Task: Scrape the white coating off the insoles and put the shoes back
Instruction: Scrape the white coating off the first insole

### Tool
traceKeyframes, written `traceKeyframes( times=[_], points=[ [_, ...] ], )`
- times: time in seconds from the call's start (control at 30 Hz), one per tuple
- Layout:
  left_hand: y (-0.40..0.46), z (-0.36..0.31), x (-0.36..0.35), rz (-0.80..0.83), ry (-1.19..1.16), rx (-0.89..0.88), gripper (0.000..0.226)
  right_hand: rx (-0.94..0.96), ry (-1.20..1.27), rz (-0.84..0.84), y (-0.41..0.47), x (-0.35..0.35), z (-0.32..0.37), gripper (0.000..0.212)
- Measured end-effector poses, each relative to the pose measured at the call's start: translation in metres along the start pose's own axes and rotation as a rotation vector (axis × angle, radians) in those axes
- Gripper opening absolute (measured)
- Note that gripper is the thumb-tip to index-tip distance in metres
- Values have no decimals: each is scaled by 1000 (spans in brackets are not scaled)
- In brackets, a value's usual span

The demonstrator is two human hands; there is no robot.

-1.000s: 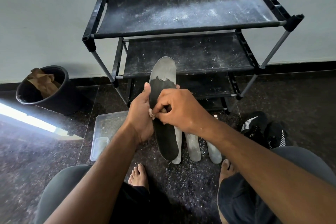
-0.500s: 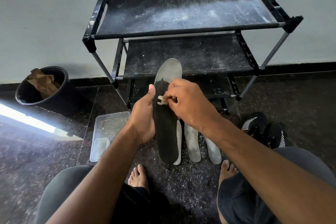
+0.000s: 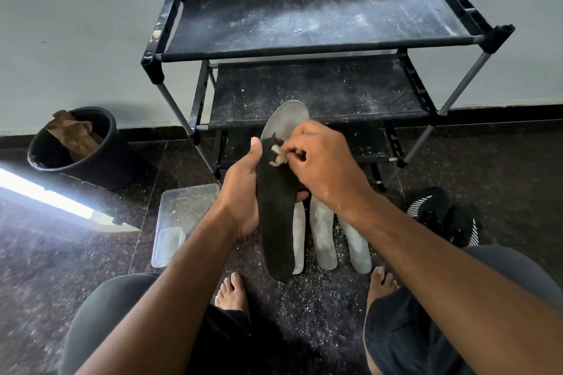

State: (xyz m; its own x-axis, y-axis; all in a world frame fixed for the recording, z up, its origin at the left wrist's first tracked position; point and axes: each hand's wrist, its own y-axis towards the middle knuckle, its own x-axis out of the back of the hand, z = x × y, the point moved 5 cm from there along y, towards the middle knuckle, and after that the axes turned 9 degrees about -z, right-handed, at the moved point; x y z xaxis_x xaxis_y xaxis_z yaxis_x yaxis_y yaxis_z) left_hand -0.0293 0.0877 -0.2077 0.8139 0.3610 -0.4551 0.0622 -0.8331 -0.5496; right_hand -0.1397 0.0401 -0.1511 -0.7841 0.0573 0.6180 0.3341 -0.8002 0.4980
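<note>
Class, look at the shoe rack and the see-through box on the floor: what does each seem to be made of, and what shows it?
Shoe rack: dark fabric shelves, matt and dusted white, on grey tubes that look like metal, with black, probably plastic, corner joints. Box: clear plastic, judging by its see-through, slightly cloudy walls.

A long black foam insole (image 3: pixel 278 222), still white-coated at its toe end, stands nearly upright just in front of the black metal shoe rack (image 3: pixel 320 39). Three white-coated insoles (image 3: pixel 324 237) lie flat side by side below the rack. Black striped shoes (image 3: pixel 441 216) sit at the rack's right foot.
</note>
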Motion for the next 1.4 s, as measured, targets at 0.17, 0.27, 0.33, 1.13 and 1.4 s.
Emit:
traceKeyframes(
  times=[0.17, 0.27, 0.33, 1.13, 1.4],
  points=[
    [3, 1, 1, -1, 46, 4, 71, -37, -52, -142, 5, 13, -11, 7],
    [1, 1, 1, -2, -7, 10, 65, 26, -25, -34, -8, -2, 5, 8],
    [1, 1, 1, 7, -18, 2, 64, 44, -11, -5, -9, -5, 8, 8],
    [1, 5, -1, 67, 21, 25, 60, -31, 18, -141, -8, -4, -1, 6],
    [4, 10, -1, 63, 96, 43, 61, -184, 50, -290, 3, 15, -18, 4]
  ],
)
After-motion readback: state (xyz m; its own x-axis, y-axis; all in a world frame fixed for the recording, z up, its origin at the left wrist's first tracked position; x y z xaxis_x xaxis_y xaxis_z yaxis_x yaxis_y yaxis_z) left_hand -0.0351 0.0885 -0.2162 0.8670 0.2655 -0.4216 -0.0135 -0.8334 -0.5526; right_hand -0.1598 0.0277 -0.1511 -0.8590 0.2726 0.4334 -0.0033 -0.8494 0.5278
